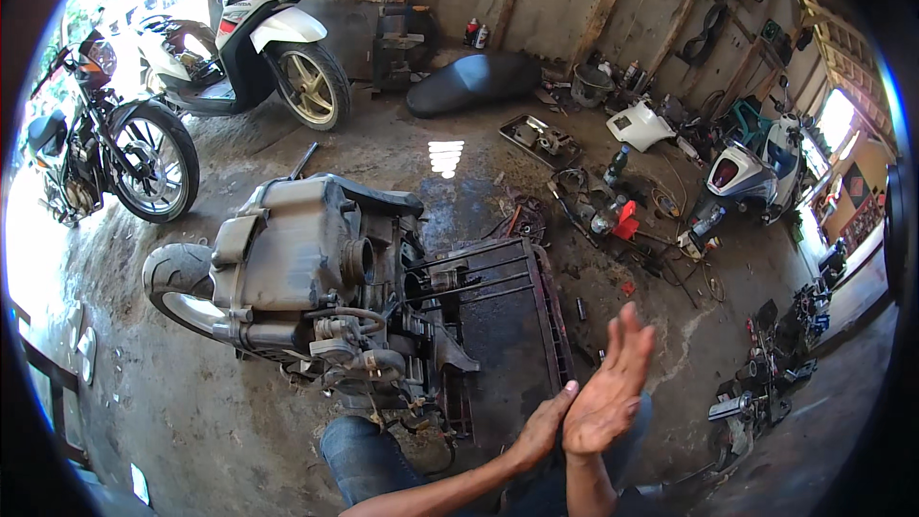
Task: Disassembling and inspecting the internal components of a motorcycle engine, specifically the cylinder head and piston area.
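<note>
My left hand [544, 431] meets or overlaps my right hand [613, 393] at the lower centre right; its thumb points up, but most of its fingers are hidden. My right hand is raised with its fingers stretched out and the palm showing, holding nothing visible. Just left of both hands lies a dark metal stand [507, 354] with long rails. A dusty motorcycle engine assembly [383, 354], with an airbox [282, 254] and rear wheel [177, 273], rests beside it in front of my knees [359, 450].
A white scooter [273, 29] and dark motorcycle [144, 158] stand back left. A loose seat [474, 86], parts tray [536, 139], white panel [641, 124], bottles and scattered parts [622, 220] lie on the floor. Another scooter [747, 177] is at right, near more parts [766, 364].
</note>
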`<state>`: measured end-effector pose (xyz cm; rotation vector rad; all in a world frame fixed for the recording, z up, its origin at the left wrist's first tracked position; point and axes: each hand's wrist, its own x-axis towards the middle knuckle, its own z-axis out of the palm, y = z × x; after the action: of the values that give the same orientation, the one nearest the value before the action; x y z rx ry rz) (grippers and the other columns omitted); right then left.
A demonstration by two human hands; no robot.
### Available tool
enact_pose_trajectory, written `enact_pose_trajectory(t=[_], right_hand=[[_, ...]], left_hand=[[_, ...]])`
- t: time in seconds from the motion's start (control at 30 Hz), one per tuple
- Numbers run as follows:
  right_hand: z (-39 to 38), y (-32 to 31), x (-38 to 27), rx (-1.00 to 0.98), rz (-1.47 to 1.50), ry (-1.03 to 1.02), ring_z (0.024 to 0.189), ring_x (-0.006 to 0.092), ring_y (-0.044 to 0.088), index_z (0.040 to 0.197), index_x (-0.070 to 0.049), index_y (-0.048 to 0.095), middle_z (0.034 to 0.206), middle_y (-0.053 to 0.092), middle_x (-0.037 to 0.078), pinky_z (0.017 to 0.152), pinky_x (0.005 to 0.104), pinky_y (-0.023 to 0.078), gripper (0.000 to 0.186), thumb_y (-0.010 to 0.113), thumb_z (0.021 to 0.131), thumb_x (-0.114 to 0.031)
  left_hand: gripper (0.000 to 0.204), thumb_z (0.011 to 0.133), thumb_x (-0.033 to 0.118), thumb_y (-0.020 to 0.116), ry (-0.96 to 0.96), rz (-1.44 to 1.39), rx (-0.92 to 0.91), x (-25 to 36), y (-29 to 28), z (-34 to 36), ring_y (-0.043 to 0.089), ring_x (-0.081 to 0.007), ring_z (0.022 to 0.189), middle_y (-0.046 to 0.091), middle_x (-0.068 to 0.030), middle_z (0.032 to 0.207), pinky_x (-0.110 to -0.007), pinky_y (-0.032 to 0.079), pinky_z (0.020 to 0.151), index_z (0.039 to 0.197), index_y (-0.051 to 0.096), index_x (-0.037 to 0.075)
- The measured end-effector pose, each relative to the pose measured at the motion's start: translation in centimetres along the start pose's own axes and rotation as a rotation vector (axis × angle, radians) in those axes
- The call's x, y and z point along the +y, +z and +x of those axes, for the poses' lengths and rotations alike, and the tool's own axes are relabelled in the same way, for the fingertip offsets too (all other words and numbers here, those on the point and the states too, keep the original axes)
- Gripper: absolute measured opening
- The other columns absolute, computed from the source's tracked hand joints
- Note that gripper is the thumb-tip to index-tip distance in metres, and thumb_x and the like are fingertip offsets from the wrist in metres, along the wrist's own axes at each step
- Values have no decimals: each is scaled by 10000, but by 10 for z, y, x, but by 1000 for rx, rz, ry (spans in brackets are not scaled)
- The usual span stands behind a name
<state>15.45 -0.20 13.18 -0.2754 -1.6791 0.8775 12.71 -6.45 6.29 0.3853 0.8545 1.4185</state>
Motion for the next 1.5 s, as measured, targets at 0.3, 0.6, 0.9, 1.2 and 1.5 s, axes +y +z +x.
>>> enact_pose_trajectory(t=[0.3,0.6,0.9,1.2,1.5], right_hand=[[-95,2,-13,-548,-236,115,1435,476,419,1541,-133,477,1581,370,295,1168,600,311,614,392,1071,-519],[18,19,-4,-111,35,-13,1550,406,238,1631,-12,224,1637,286,282,1253,532,171,857,321,1036,-620],[-67,10,-10,-334,-129,21,1328,471,535,1469,-117,567,1452,512,299,1125,546,399,594,432,1052,-518],[-24,-10,-17,-309,-197,19,1467,462,377,1593,-29,341,1583,363,303,1204,576,289,800,310,1045,-611],[-57,-8,5,-325,-141,84,1498,422,343,1580,36,327,1592,351,293,1238,516,267,780,316,1050,-538]], left_hand=[[631,1119,491,273,203,-422,-75,23,-37,14,653,-220,879,687,-138,976,-352,537,874,1068,657,-7],[424,1083,328,478,224,270,79,-38,-2,-7,633,-164,1054,726,-86,1078,-339,512,911,1122,714,-23],[544,1091,459,352,191,-400,-81,-16,-52,21,671,-413,970,662,-163,939,-497,528,940,1029,620,-10],[581,1124,439,390,67,17,169,-5,-3,3,588,-118,1036,702,-62,1066,-296,473,921,1169,679,-64],[385,1057,286,430,318,374,199,-79,-34,13,638,-330,1164,682,-201,1238,-409,458,1041,1303,642,79]])
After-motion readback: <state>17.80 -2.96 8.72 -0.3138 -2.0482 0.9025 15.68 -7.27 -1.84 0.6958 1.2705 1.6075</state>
